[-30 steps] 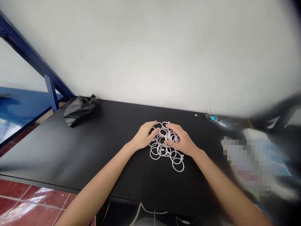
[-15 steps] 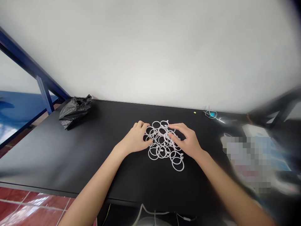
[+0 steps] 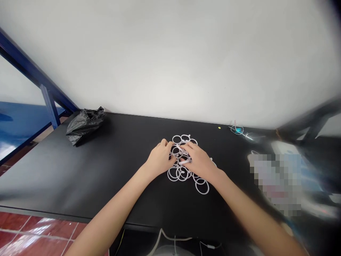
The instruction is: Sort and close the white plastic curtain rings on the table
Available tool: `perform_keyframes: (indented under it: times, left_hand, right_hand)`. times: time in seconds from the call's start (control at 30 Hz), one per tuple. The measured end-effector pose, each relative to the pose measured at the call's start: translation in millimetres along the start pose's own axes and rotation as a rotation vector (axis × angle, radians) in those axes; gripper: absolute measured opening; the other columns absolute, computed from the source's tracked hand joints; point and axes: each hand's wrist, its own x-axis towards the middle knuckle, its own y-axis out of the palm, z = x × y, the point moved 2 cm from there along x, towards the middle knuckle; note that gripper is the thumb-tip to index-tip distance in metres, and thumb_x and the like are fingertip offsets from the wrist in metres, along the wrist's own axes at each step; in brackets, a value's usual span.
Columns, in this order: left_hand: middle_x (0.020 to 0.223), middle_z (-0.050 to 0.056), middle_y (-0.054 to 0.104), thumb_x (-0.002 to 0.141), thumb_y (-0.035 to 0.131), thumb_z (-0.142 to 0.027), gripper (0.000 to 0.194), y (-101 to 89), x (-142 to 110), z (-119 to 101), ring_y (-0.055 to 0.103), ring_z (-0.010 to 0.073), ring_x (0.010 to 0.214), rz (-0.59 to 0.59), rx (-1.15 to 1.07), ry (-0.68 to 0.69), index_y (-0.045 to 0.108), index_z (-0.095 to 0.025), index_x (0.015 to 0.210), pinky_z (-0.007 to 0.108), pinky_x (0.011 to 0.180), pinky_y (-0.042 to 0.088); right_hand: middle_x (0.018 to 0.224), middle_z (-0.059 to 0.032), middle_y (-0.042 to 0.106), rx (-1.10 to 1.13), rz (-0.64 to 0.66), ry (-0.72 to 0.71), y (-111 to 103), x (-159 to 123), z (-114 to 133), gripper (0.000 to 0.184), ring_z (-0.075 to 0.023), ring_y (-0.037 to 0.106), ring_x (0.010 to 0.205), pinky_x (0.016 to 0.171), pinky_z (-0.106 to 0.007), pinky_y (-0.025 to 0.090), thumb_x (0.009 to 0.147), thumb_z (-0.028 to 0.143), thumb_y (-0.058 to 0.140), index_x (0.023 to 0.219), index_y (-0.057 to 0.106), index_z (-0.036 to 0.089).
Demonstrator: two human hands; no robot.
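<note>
A loose pile of white curtain rings (image 3: 182, 173), each with a small eyelet, lies on the black tabletop in front of me. My left hand (image 3: 160, 158) rests against the pile's left side, thumb and fingers curved and apart. Over the right part of the pile is my right hand (image 3: 200, 160), its thumb and fingers closed round a few rings that tilt up from the others. The right palm hides some of the rings beneath it. One ring (image 3: 202, 186) sits at the near end of the heap.
A crumpled black plastic bag (image 3: 85, 124) lies at the back left, near the wall. Eyeglasses (image 3: 237, 129) and a small yellow bit (image 3: 219, 127) are at the back right. A blurred packet (image 3: 277, 185) lies at the right. Blue metal framing (image 3: 32, 65) rises at the left.
My right hand has moved left over the pile and closed round a few rings, tilting them up. My left hand has shifted slightly right, further over the rings.
</note>
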Motion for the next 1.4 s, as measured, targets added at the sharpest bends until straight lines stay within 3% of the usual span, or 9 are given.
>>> perform_keyframes:
  times: [0.13,0.27,0.57,0.7,0.8,0.9,1.1,1.23,1.4]
  left_hand:
    - [0.101,0.008,0.057,0.078,0.052,-0.013,0.03,2.4,1,1,0.063,0.022,0.082,-0.004,-0.09,-0.003,0.056,-0.019,0.106,0.035,0.072,0.053]
    - [0.099,0.006,0.058,0.073,0.053,-0.011,0.029,1.4,3,9,0.062,0.0186,0.079,-0.039,-0.265,0.021,0.058,-0.019,0.101,0.033,0.072,0.054]
    - [0.087,0.003,0.063,0.075,0.061,-0.017,0.023,-0.6,12,11,0.064,0.0126,0.075,0.029,-1.118,-0.087,0.061,-0.016,0.098,0.028,0.071,0.054]
    - [0.092,0.003,0.063,0.074,0.067,-0.018,0.026,-1.8,11,8,0.067,0.0132,0.075,0.035,-1.326,-0.184,0.061,-0.015,0.1,0.029,0.072,0.055]
    - [0.1,0.005,0.066,0.074,0.068,-0.017,0.032,-3.5,11,11,0.068,0.0134,0.073,-0.031,-1.408,-0.232,0.06,-0.016,0.104,0.031,0.074,0.054]
    - [0.11,0.007,0.067,0.076,0.067,-0.019,0.036,-8.1,11,10,0.07,0.0164,0.081,-0.066,-1.467,-0.187,0.057,-0.018,0.11,0.036,0.085,0.053]
    - [0.131,0.009,0.059,0.083,0.061,-0.023,0.035,-12.9,4,-4,0.07,0.0221,0.097,0.034,-1.497,-0.097,0.054,-0.022,0.117,0.043,0.097,0.047]
    - [0.133,0.011,0.053,0.081,0.067,-0.022,0.044,-6.1,2,-11,0.066,0.0235,0.103,0.024,-1.435,-0.018,0.05,-0.023,0.121,0.041,0.091,0.049]
    - [0.122,0.01,0.054,0.073,0.079,-0.019,0.063,3.1,0,-16,0.06,0.0184,0.096,-0.051,-1.267,0.074,0.045,-0.023,0.126,0.04,0.09,0.049]
  right_hand:
    - [0.1,-0.0064,0.062,0.12,-0.067,0.007,9,5,-4,0.03,-0.02,0.062,0.082,0.071,-0.033,0.05,0.076,0.004,0.054,0.099,0.065,0.019]
    - [0.087,-0.0034,0.062,0.251,-0.164,-0.013,9,4,-10,0.018,-0.0166,0.059,0.07,0.066,-0.031,0.048,0.077,0.008,0.056,0.086,0.067,0.02]
    - [0.079,-0.0036,0.069,0.694,-0.214,0.071,5,1,-20,0.015,-0.0177,0.063,0.069,0.062,-0.03,0.051,0.078,0.031,0.069,0.087,0.071,0.019]
    - [0.079,-0.0038,0.071,0.866,-0.23,0.136,3,2,-22,0.021,-0.018,0.066,0.069,0.062,-0.031,0.053,0.072,0.033,0.076,0.086,0.072,0.018]
    - [0.081,-0.0035,0.072,0.958,-0.26,0.226,-1,2,-23,0.023,-0.0174,0.066,0.071,0.063,-0.031,0.054,0.068,0.033,0.08,0.084,0.073,0.019]
    - [0.08,-0.0028,0.072,1.095,-0.3,0.303,-4,1,-23,0.022,-0.0172,0.066,0.072,0.065,-0.031,0.054,0.064,0.031,0.081,0.082,0.072,0.02]
    - [0.085,-0.0039,0.073,1.102,-0.307,0.322,-7,-1,-19,0.022,-0.0177,0.068,0.073,0.059,-0.027,0.052,0.063,0.023,0.078,0.084,0.072,0.019]
    - [0.09,-0.0053,0.075,1.075,-0.304,0.324,-7,-1,-12,0.024,-0.0205,0.07,0.079,0.058,-0.026,0.053,0.062,0.018,0.074,0.085,0.073,0.019]
    - [0.093,-0.005,0.077,1.076,-0.46,0.279,-9,-3,-4,0.021,-0.0211,0.072,0.079,0.063,-0.03,0.056,0.064,0.015,0.071,0.083,0.074,0.021]
